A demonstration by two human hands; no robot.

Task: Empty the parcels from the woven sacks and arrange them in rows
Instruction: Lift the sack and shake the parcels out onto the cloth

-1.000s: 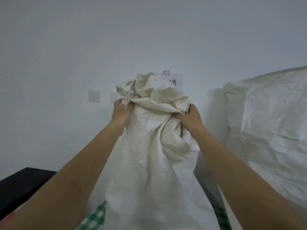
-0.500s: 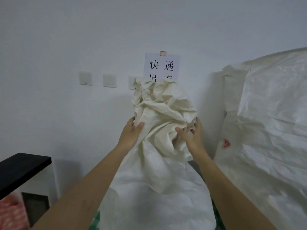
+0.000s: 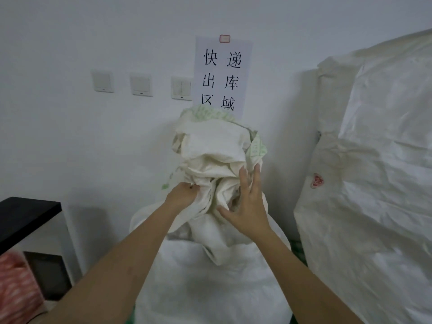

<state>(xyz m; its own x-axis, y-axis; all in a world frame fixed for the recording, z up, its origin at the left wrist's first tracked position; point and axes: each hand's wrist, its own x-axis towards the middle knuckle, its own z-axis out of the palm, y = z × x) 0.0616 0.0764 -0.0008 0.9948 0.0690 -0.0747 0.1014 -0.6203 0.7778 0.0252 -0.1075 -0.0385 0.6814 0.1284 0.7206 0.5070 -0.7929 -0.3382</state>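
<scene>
Two hands work at the bunched neck of a woven sack (image 3: 210,277) standing upright in front of the wall. Left hand (image 3: 181,194): fingers curled into the crumpled cloth, gripping a fold on the left side of the neck. Right hand (image 3: 245,206): fingers straight and spread, palm laid flat against the right side of the neck, holding nothing. Sack top is twisted and heaped above the hands; green print shows on the fabric at its crest and right edge. Lower body of the sack is full and rounded, sitting between the two forearms. Contents are hidden, so no parcels can be seen.

Just right of it stands a second, larger white sack (image 3: 374,183), apart from the first, with a small red mark (image 3: 316,180) on its near face. Behind, a paper sign (image 3: 223,73) with black characters hangs on the wall, its lower edge covered by the sack top. Three wall switches (image 3: 141,84) sit in a row left of the sign. Far left: a black counter (image 3: 25,213); below it, a red patterned item (image 3: 16,288), blurred.
</scene>
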